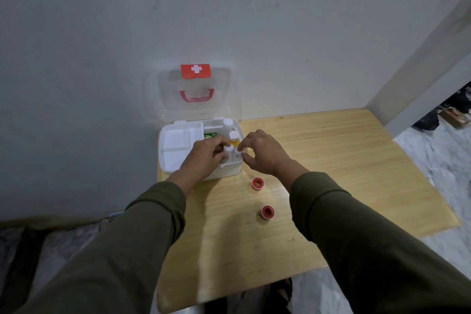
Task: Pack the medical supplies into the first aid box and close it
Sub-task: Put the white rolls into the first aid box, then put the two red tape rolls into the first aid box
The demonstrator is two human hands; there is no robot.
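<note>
First aid box (168,158) sits at the far left corner of the surface (331,160), its clear lid (153,99) propped open against the wall so both hands can work inside. White, with a divided tray (175,144) on its left side, it takes a small white bottle (227,152) gripped by the left hand (206,155); the right hand (262,151) pinches something small and white beside it, while two red tape rolls (258,183) wait outside near the front.

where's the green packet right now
In the head view, the green packet lies inside the open box, between the white tray and the bottles.
</note>
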